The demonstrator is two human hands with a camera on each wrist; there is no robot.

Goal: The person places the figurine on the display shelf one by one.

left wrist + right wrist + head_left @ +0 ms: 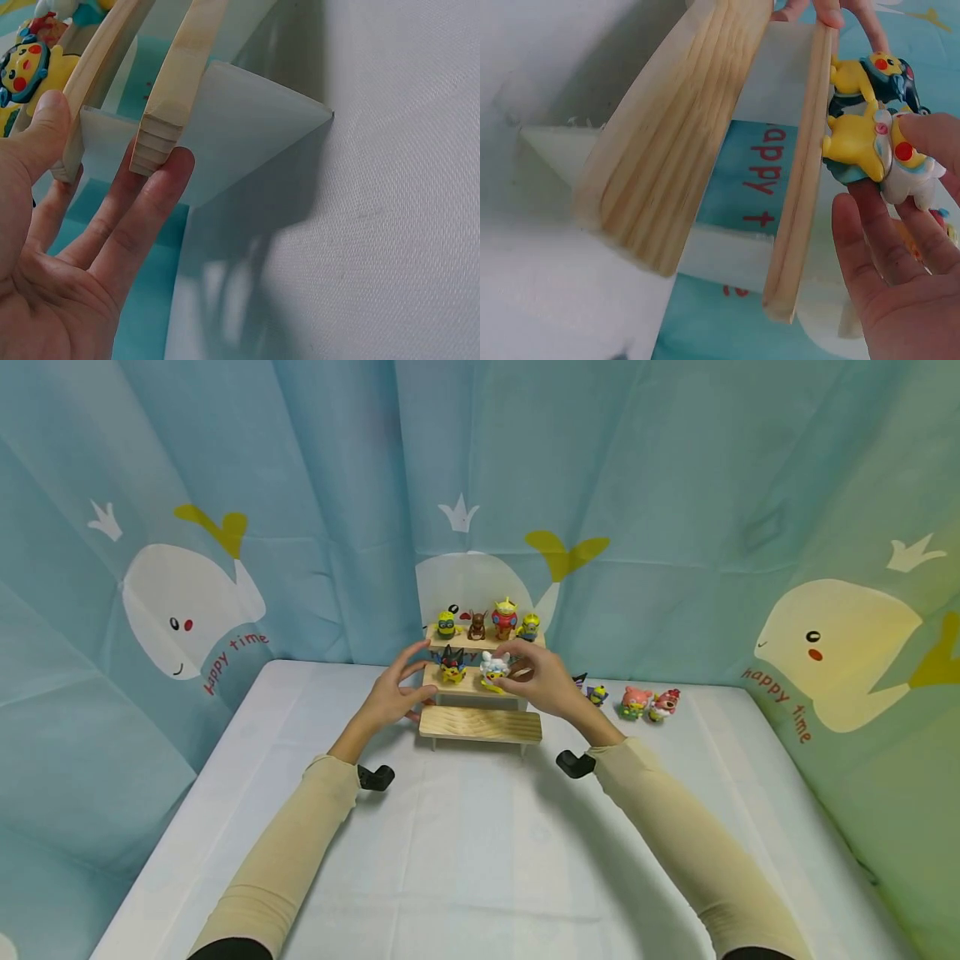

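A tiered wooden display stand (480, 724) stands at the far side of the table. My left hand (392, 692) holds its left end, thumb on the end of the middle board (73, 124) and fingertips at the lower board (166, 120). With thumb and fingers, my right hand (543, 678) pinches a yellow figurine in a fluffy white hood (493, 670) at the right half of the middle tier. In the right wrist view this figurine (853, 140) has its feet right at the board's edge. Left of it stands a yellow figurine with a dark eared hood (452, 666).
Several figurines line the top tier, among them a red-suited one with a yellow head (505, 617) and a brown one (477, 626). To the right on the table (465, 860) are a pink figurine (635, 702), a red-and-white one (664, 705) and a small purple-and-yellow one (597, 695). A blue curtain (337, 485) hangs behind.
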